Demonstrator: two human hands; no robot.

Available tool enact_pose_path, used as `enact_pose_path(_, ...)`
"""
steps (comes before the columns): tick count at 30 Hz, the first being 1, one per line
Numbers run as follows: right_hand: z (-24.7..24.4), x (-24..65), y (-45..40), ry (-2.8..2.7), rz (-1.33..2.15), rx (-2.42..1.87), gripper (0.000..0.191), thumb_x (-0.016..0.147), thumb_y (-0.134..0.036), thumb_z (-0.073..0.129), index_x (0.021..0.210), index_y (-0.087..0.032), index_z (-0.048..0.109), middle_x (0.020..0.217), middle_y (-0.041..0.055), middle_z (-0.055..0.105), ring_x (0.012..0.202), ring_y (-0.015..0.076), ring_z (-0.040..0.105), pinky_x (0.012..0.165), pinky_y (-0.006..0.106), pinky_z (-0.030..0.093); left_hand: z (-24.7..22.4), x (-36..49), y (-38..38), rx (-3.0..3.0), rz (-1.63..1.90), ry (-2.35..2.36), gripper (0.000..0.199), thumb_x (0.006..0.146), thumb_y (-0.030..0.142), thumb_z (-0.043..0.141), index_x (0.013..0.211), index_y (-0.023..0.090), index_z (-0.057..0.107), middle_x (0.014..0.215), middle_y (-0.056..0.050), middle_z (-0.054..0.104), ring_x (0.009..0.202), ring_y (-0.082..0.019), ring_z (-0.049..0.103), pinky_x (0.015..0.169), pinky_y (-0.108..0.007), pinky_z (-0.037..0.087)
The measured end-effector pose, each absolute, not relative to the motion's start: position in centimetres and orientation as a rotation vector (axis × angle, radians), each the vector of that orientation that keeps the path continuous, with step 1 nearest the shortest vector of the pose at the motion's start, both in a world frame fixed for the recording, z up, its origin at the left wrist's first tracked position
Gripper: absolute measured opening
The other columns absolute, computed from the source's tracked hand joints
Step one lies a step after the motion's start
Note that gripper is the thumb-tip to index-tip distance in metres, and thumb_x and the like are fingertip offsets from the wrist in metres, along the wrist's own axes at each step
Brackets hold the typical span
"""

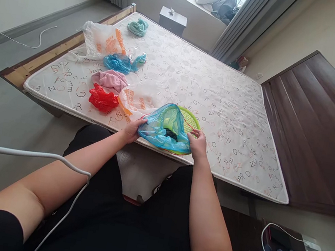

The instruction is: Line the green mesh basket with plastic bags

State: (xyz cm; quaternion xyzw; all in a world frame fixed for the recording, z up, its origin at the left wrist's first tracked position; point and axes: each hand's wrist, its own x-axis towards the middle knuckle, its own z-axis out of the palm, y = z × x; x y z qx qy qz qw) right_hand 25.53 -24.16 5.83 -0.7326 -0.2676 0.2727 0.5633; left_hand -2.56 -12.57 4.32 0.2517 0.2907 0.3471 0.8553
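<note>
A blue plastic bag [161, 135] is held with its mouth spread wide over a lime-green basket [192, 118] at the mattress's near edge. My left hand [132, 130] pinches the bag's left rim; my right hand [198, 143] grips the right rim, where a thin red drawstring shows. Something dark [170, 134] lies inside the bag; its kind is unclear. Just left of the basket rests a white plastic bag with orange print [138, 97], partly behind the blue bag. A crumpled red plastic bag [103, 98] and a pink cloth [110, 80] lie farther left.
The patterned mattress [222, 104] sits on a wooden bed frame. Toward its far left are another white bag [101, 39], a crumpled blue bag [118, 62] and a teal cloth [137, 27]. A white cable [21, 153] crosses over my left arm. A dark headboard [313, 137] stands right.
</note>
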Motion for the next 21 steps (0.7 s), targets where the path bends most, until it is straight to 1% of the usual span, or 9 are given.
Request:
enact_pose_path(2,5.6,25.5,-24.1,-0.719,0.616,-1.783,0.039,0.067,-0.023,0.086,0.102,-0.022,0.069,0.101,0.0018,0.073,0.096,0.0165,0.065,0.092,0.031,0.051,4.5,-2.5,-12.7,0.535,0.714,0.596,0.043,0.083,0.020,0.070,0.124,0.010,0.065,0.092,-0.009,0.077,0.082,-0.022,0.075,0.074,-0.030,0.062)
enact_pose_path(4,5.6,25.3,-24.1,-0.771,0.646,-1.825,0.037,0.068,-0.022,0.084,0.102,-0.023,0.070,0.096,0.0007,0.074,0.091,0.0171,0.065,0.092,0.032,0.050,4.8,-2.5,-12.9,0.542,0.685,0.573,0.046,0.082,0.019,0.069,0.127,0.010,0.064,0.094,-0.009,0.078,0.085,-0.023,0.076,0.078,-0.031,0.062)
enact_pose_path(6,5.7,25.1,-23.9,-0.798,0.687,-1.831,0.027,0.071,-0.023,0.082,0.096,-0.022,0.070,0.084,-0.0009,0.072,0.081,0.0168,0.064,0.086,0.032,0.050,5.0,-2.6,-13.1,0.550,0.650,0.550,0.049,0.081,0.018,0.068,0.128,0.011,0.064,0.093,-0.008,0.077,0.085,-0.023,0.076,0.079,-0.032,0.062)
enact_pose_path(8,5.9,24.8,-23.8,-0.804,0.718,-1.772,0.016,0.076,-0.028,0.080,0.086,-0.021,0.069,0.075,-0.0015,0.069,0.074,0.0157,0.061,0.078,0.029,0.050,5.1,-2.6,-13.2,0.553,0.618,0.542,0.049,0.079,0.018,0.068,0.128,0.012,0.064,0.090,-0.007,0.077,0.085,-0.023,0.076,0.080,-0.033,0.062)
enact_pose_path(9,6.1,24.7,-23.8,-0.796,0.725,-1.721,0.016,0.078,-0.031,0.079,0.083,-0.021,0.068,0.073,-0.0018,0.068,0.071,0.0150,0.060,0.074,0.028,0.049,5.1,-2.7,-13.2,0.553,0.607,0.546,0.048,0.079,0.018,0.067,0.127,0.013,0.064,0.089,-0.007,0.077,0.085,-0.023,0.076,0.080,-0.033,0.062)
enact_pose_path(11,6.4,24.6,-23.6,-0.755,0.714,-1.603,0.019,0.082,-0.037,0.076,0.085,-0.021,0.067,0.071,-0.0027,0.066,0.066,0.0132,0.057,0.066,0.025,0.046,5.0,-2.7,-13.2,0.549,0.592,0.567,0.044,0.079,0.019,0.067,0.123,0.014,0.066,0.089,-0.006,0.076,0.084,-0.023,0.076,0.080,-0.033,0.062)
enact_pose_path(15,6.9,24.4,-23.5,-0.650,0.671,-1.415,0.020,0.084,-0.039,0.075,0.090,-0.023,0.065,0.066,-0.0059,0.059,0.060,0.0099,0.051,0.058,0.021,0.042,4.6,-2.7,-13.1,0.555,0.590,0.618,0.031,0.083,0.023,0.065,0.113,0.017,0.069,0.089,-0.006,0.075,0.083,-0.023,0.075,0.075,-0.033,0.062)
enact_pose_path(18,7.2,24.3,-23.5,-0.603,0.657,-1.326,0.019,0.085,-0.039,0.074,0.089,-0.023,0.065,0.065,-0.0063,0.056,0.059,0.0085,0.050,0.055,0.019,0.041,4.6,-2.6,-13.0,0.584,0.618,0.613,0.034,0.083,0.025,0.068,0.116,0.016,0.068,0.091,-0.006,0.075,0.083,-0.022,0.075,0.074,-0.033,0.062)
enact_pose_path(21,7.6,24.2,-23.5,-0.569,0.655,-1.246,0.021,0.087,-0.044,0.073,0.088,-0.024,0.065,0.065,-0.0057,0.054,0.059,0.0082,0.051,0.055,0.017,0.043,5.0,-2.6,-13.0,0.593,0.647,0.598,0.038,0.082,0.025,0.070,0.118,0.014,0.067,0.094,-0.007,0.075,0.084,-0.023,0.074,0.075,-0.034,0.062)
